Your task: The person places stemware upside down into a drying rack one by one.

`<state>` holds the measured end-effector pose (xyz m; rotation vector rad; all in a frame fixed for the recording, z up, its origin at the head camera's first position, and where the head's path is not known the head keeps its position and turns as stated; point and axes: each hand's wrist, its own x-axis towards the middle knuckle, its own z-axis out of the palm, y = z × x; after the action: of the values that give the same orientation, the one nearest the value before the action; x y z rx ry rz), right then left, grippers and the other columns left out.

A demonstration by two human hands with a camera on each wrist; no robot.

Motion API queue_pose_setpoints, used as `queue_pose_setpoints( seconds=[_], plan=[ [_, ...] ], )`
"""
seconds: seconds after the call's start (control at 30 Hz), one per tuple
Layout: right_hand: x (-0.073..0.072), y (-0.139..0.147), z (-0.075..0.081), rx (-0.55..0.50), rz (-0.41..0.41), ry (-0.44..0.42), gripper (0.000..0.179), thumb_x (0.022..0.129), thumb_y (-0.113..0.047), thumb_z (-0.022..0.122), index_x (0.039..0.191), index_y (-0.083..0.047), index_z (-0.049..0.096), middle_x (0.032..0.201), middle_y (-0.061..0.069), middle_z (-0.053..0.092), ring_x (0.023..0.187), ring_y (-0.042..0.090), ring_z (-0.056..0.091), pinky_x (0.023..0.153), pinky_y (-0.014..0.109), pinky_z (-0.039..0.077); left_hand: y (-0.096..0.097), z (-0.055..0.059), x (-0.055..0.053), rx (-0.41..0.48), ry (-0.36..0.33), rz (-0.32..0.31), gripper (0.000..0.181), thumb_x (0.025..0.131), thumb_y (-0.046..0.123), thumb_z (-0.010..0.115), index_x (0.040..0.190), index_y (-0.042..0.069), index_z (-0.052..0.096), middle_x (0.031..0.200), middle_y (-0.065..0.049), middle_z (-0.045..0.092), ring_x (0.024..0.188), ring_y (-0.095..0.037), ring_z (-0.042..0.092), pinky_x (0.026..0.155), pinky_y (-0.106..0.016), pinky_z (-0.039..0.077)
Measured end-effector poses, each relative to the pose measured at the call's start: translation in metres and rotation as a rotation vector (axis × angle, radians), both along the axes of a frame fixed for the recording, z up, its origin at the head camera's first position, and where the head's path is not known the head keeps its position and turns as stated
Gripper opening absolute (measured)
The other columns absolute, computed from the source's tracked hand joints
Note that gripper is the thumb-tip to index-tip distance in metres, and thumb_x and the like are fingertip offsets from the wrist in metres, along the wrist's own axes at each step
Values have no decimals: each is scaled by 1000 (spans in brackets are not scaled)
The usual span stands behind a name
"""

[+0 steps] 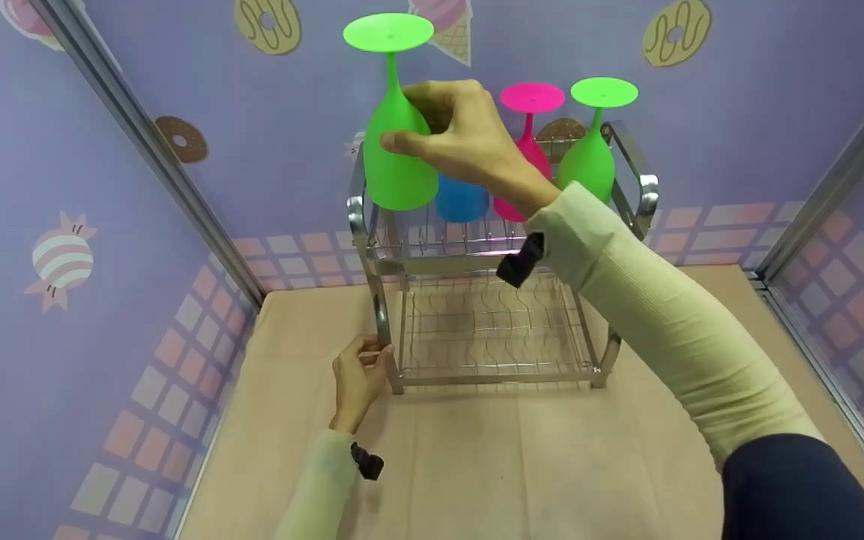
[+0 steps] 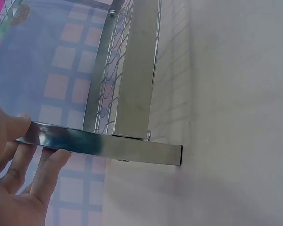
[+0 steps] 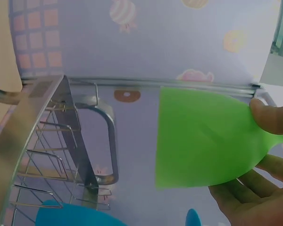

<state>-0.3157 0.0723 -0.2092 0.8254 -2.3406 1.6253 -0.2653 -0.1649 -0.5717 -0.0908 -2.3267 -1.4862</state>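
A green wine glass (image 1: pixel 398 176), upside down with its base on top, is held by my right hand (image 1: pixel 469 135) at the left end of the rack's upper tier. In the right wrist view its bowl (image 3: pixel 203 141) is apart from the wire slots, thumb on one side and fingers on the other. The two-tier metal dish rack (image 1: pixel 447 265) carries an inverted blue cup or glass (image 1: pixel 462 202), partly hidden by my right hand, a pink wine glass (image 1: pixel 528 150) and another green wine glass (image 1: pixel 588 165). My left hand (image 1: pixel 357 382) grips the rack's left front leg (image 2: pixel 70 139).
The lower wire tier (image 1: pixel 492 322) sits just above the light wooden-looking surface (image 1: pixel 469 457). Patterned purple walls (image 1: pixel 87 187) stand behind and on both sides, with metal posts (image 1: pixel 154 157) at the corners.
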Motion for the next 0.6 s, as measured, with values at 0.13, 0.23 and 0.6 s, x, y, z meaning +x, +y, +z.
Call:
queue_pose_setpoints(
  seconds=[0.13, 0.23, 0.6],
  plan=[
    [-13, -9, -1, 19, -46, 4, 47, 95, -19, 83, 139, -6, 69, 126, 6, 77, 112, 15, 74, 101, 28, 60, -1, 1, 0, -13, -8, -5, 12, 95, 1, 77, 106, -1, 74, 100, -18, 77, 89, -36, 80, 83, -48, 68],
    [-22, -14, -4, 21, -66, -24, 48, 97, -18, 81, 141, -5, 67, 130, 8, 75, 115, 16, 73, 104, 28, 59, -2, 1, 1, -26, -14, 1, 11, 95, 0, 77, 105, 0, 73, 99, -17, 77, 89, -36, 80, 82, -47, 68],
    [-37, -28, -14, 79, -128, 12, 47, 99, -18, 79, 141, -2, 65, 131, 9, 74, 117, 16, 71, 103, 25, 59, -3, 3, 2, -46, -35, 18, 12, 95, 3, 77, 107, 2, 74, 102, -16, 77, 91, -34, 79, 85, -48, 68]
  ],
)
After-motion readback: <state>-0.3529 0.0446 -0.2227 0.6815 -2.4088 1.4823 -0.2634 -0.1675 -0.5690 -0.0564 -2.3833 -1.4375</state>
